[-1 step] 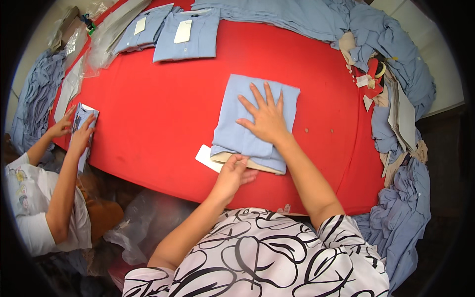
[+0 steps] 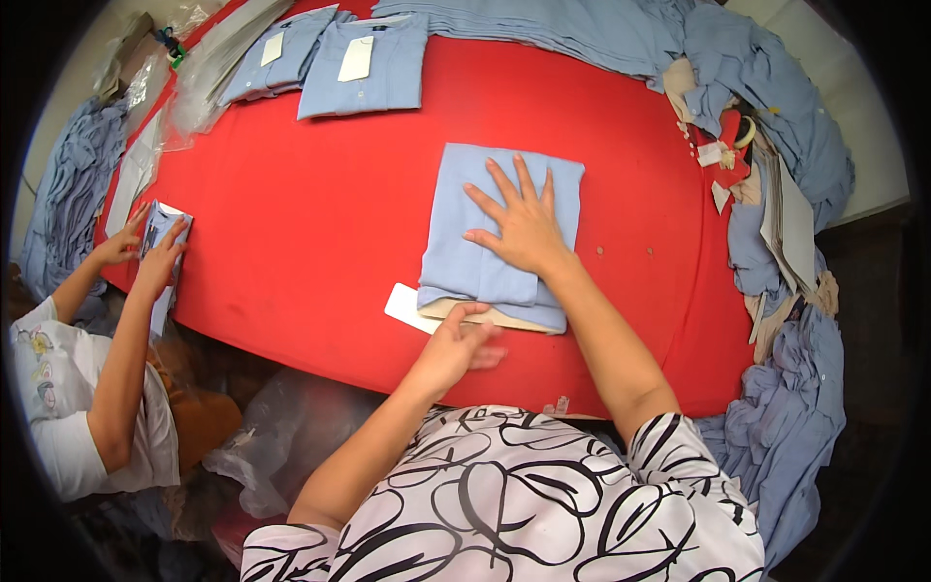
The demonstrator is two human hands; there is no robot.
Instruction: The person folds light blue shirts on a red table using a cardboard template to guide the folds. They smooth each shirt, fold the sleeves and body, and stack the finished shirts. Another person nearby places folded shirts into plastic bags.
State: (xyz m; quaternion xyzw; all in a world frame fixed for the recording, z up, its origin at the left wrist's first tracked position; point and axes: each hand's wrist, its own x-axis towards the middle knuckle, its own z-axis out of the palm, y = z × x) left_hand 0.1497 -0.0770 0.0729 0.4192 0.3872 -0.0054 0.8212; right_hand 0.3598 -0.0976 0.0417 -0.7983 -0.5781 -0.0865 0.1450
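Note:
In front of me a folded light-blue shirt [image 2: 454, 228] lies on the red-covered table. My right hand [image 2: 529, 231] rests flat on its upper face with the fingers spread. At the shirt's near edge, where a cream-coloured layer [image 2: 519, 321] shows, is my left hand [image 2: 456, 344]. Its upper finger or thumb touches that edge; the other fingers are apart and partly blurred over the red cloth, with nothing seen in them. A white card [image 2: 402, 303] sticks out from beneath the shirt's near left corner.
Folded blue shirts with white tags [image 2: 356, 60] lie at the far left, beside clear plastic bags [image 2: 208, 87]. Loose blue garments [image 2: 776, 107] line the right edge, with papers [image 2: 790, 228]. A co-worker's hands [image 2: 160, 257] handle a folded garment at the left.
The shirt's near edge has shifted slightly right and away from me. The lower fingers of my left hand have moved and blurred; my right hand stays spread on the shirt.

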